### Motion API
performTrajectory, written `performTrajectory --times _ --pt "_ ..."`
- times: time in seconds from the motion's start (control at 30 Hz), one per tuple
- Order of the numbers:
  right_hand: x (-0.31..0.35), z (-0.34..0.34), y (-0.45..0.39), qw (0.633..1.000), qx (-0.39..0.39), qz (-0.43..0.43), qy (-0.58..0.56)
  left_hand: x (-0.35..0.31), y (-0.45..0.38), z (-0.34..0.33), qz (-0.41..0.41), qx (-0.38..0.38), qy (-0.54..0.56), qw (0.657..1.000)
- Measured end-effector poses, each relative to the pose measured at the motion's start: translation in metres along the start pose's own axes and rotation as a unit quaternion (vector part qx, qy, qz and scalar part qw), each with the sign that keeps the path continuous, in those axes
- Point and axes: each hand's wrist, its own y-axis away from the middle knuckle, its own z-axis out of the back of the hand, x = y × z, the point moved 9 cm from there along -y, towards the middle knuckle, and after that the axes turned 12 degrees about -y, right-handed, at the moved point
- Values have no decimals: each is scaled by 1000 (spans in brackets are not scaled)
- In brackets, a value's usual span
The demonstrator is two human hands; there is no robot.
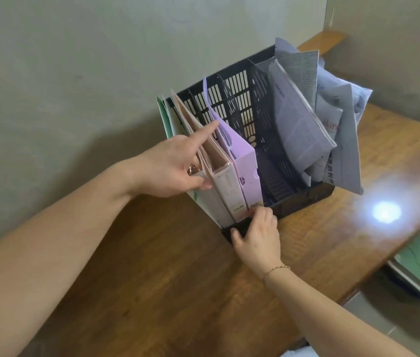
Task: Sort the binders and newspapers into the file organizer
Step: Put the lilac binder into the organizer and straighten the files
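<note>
The sorting looks nearly finished. The black file organizer [245, 99] stands on the desk [152, 279] just beyond both hands. Its compartments by the left hand [170, 168] hold the upright binders: a purple one [245, 171], a pink one [227, 191] and a white-and-green one [214, 207] at the outer side. The newspapers [304, 119] are stuffed, leaning and crumpled, into the far compartment away from both hands; one slot between stays unfilled.

The left hand has its forefinger stretched along the top of the pink binder and its thumb pressed to the white spine, seemingly squaring them up. The right hand [257, 233] grips the organizer's low front lip below the binders.

I judge only tidying remains. How many binders stand behind the pink one is hard to make out, and glare [386, 212] whitens part of the desk beyond the right hand.
</note>
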Motion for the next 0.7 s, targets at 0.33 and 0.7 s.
performTrajectory --times 0.33,0.7 --pt "-2 -4 3 995 64 -20 70 -6 -13 -9 -20 35 -67 997" --pt "2 -7 5 995 62 -23 74 -8 -3 -10 -18 87 -60 994"
